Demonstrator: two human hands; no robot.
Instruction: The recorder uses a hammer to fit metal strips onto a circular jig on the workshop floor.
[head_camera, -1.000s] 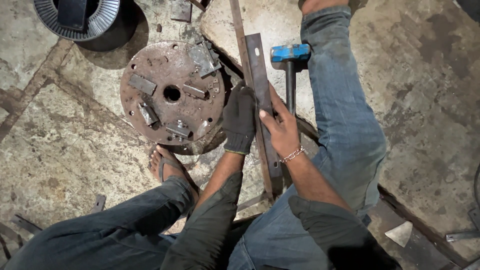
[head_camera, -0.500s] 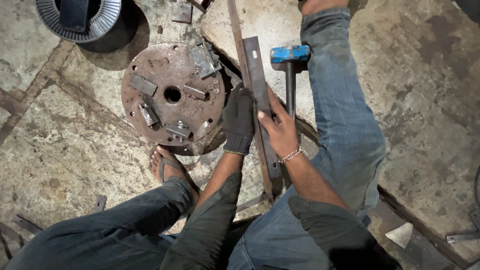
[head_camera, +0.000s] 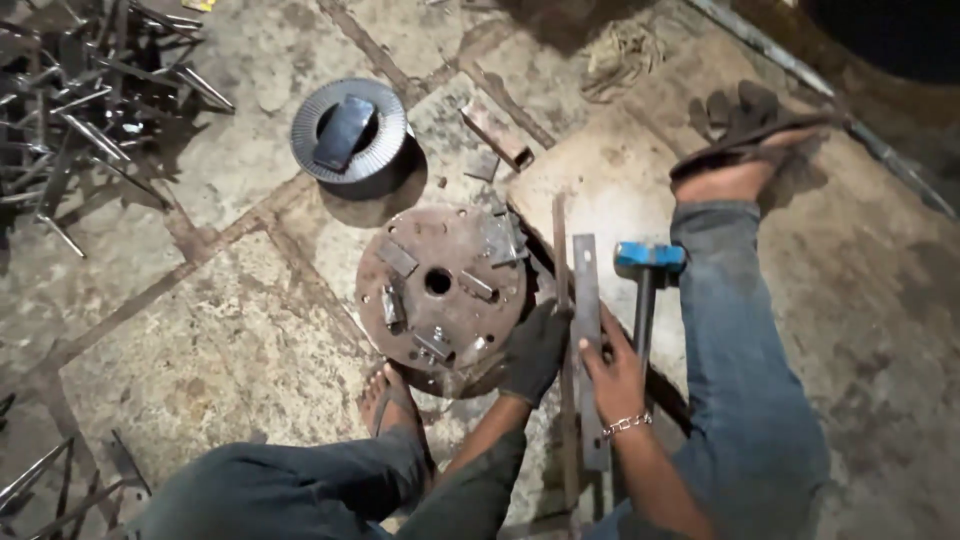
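Rough metalworking workshop, work done on ground. Floor (head_camera: 180, 320) cracked, stained stone or concrete slabs, dusty. Heap of cut steel rods and offcuts (head_camera: 80, 90) at upper left, more scraps (head_camera: 60, 480) at lower left. Rusty round steel plate (head_camera: 440, 290) with welded-on blocks lies flat on floor. Blue-headed hammer (head_camera: 648, 262) beside flat steel bar (head_camera: 586, 330). Coil of wire (head_camera: 350, 132) nearby. Person sits on floor in sandals, one hand in dark work glove (head_camera: 535, 350).
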